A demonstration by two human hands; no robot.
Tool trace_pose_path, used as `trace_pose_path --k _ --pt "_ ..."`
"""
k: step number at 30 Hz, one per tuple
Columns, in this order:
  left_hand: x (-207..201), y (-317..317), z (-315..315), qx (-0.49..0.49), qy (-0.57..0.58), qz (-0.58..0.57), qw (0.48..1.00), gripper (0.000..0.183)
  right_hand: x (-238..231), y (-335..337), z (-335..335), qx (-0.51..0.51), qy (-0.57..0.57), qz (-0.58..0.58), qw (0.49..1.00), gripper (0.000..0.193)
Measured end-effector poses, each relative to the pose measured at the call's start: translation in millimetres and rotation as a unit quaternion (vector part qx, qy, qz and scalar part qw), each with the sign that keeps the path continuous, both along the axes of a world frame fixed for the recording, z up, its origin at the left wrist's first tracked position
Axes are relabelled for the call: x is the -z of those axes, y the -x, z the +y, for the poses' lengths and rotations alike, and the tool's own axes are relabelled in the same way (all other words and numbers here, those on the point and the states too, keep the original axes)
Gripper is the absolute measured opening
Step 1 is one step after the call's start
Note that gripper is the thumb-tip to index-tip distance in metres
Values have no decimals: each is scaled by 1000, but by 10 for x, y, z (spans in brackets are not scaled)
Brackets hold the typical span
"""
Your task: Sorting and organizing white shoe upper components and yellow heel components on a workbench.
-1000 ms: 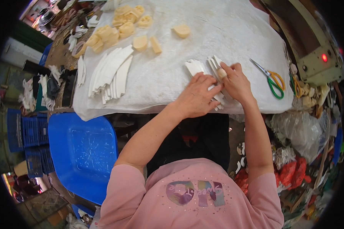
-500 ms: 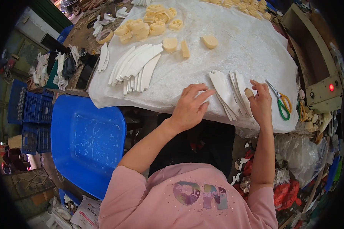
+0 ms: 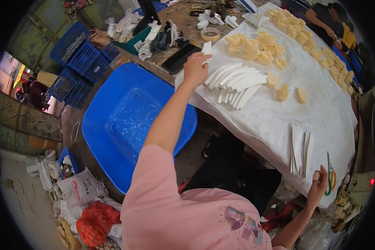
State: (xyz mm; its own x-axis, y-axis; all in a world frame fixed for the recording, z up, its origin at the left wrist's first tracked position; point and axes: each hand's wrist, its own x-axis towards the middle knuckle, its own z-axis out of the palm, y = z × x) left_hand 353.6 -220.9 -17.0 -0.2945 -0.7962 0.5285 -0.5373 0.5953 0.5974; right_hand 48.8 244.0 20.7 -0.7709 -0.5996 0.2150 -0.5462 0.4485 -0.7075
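My left hand [image 3: 196, 70] reaches to the far left edge of the white-covered table, its fingers closed on a small bunch of white curved strips [image 3: 207, 49]. Just right of it lies a larger fanned pile of white strips [image 3: 236, 83]. Near the table's front right, two slim stacks of white strips [image 3: 296, 148] lie side by side. Beside them rests my right hand [image 3: 318, 186], fingers apart and a beige cover on one fingertip; it appears to hold nothing. Scissors [image 3: 331, 177] with green and orange handles lie right against that hand.
Pale yellow shaped pieces [image 3: 258, 48] are heaped beyond the strips, and three lie loose nearby. Left of the table stands a blue basin [image 3: 133, 112]. A tape roll [image 3: 210, 34] and a dark flat object [image 3: 181, 58] sit at the far left. Another person [image 3: 327, 23] works at the far right.
My view has swung left. My left hand has moved from beside the slim stacks to the small bunch at the far left. My right hand has drawn slightly back from the slim stacks.
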Motion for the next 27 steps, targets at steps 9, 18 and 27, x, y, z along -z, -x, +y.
trace_pose_path --k 9,18,27 --pt "267 52 -360 52 -61 -165 983 25 43 -77 66 21 -22 -21 999 33" --pt "355 -115 -578 8 83 -217 973 33 -69 -273 -86 16 -8 3 1000 25" --pt "46 -125 -367 -21 148 -240 959 26 -201 -406 -176 -6 18 -8 1000 27"
